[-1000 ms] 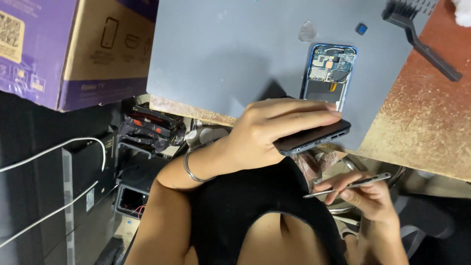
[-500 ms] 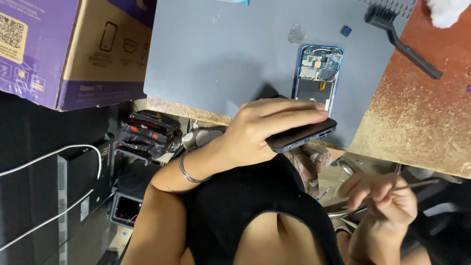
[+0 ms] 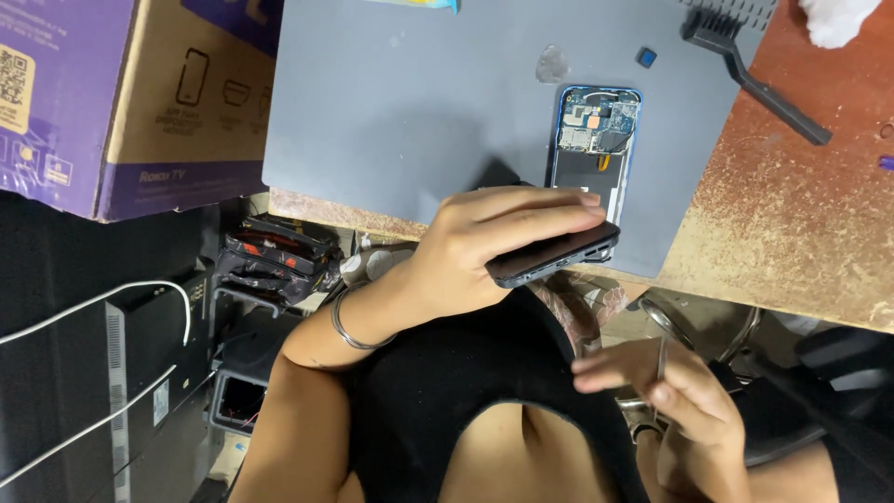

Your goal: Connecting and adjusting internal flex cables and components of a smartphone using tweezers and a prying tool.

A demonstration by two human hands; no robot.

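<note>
Phone (image 3: 557, 256) gripped flat by left hand (image 3: 484, 247).

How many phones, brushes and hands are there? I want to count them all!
Phones: 2, a dark phone gripped in the left hand and an opened phone lying on the grey mat.
Brushes: 1, a black brush.
Hands: 2, the left one and the right hand, which holds thin metal tweezers.
Total: 5

Grey mat (image 3: 419, 112): broad bare area left of opened phone (image 3: 596, 149), passable. Above-right of that phone, small blue part (image 3: 646, 57) and black brush (image 3: 750, 70) obstruct. Left of mat, cardboard box (image 3: 130, 93) blocks the edge
</note>
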